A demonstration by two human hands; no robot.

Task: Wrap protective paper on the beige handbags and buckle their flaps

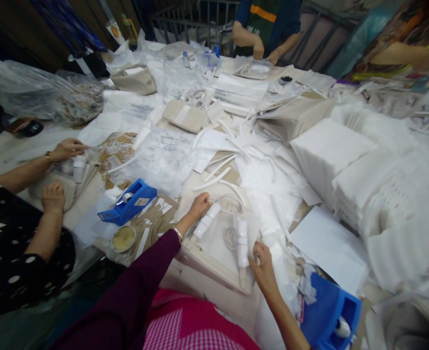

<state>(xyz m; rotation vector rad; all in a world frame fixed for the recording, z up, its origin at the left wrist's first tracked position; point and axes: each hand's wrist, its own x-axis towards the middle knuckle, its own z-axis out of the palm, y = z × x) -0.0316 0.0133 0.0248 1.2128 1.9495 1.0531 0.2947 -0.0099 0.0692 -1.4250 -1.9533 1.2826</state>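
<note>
We see soft and rather even light over the surface, though its source stays outside the view. The white padding looks very bright, with little detail, while the left corners are dark. Pale glare lies on the plastic bag. We notice general softness, a blurred right edge, and wide-lens stretching near the borders.
</note>
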